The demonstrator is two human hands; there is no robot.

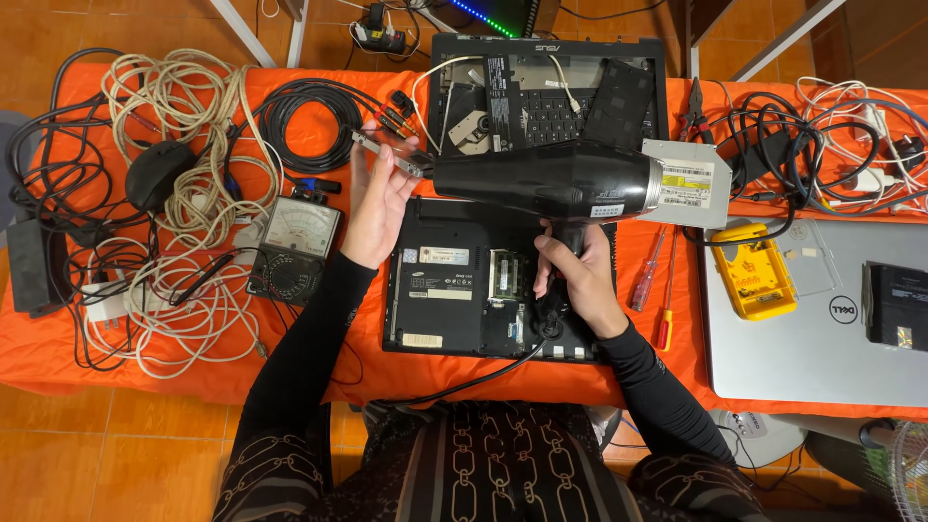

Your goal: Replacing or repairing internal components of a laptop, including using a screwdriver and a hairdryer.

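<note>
Nearest the camera, the person's dark sleeves are reaching out over the front edge of the orange-covered worktop (39, 358). The right hand (578, 275) is wrapping its fingers closed around the handle of a black hair dryer (541, 181), holding it level above an upturned black laptop (454, 290) at the middle of the worktop, nozzle pointing left. The left hand (380, 198) is pinching a thin metal strip (387, 153) in its fingers, just in front of the nozzle.

By the look of it, the step in hand is blowing air onto the strip. The next move seems to call for keeping the strip steady in the airflow, with the fingertips clear of the nozzle's mouth.

A second opened laptop (546, 92) is lying by the back edge, a silver optical drive (688, 184) beside the dryer's rear, an analogue meter (295, 246) to the left among coiled cables (184, 184), and a closed silver laptop (822, 319) towards the right edge.
</note>
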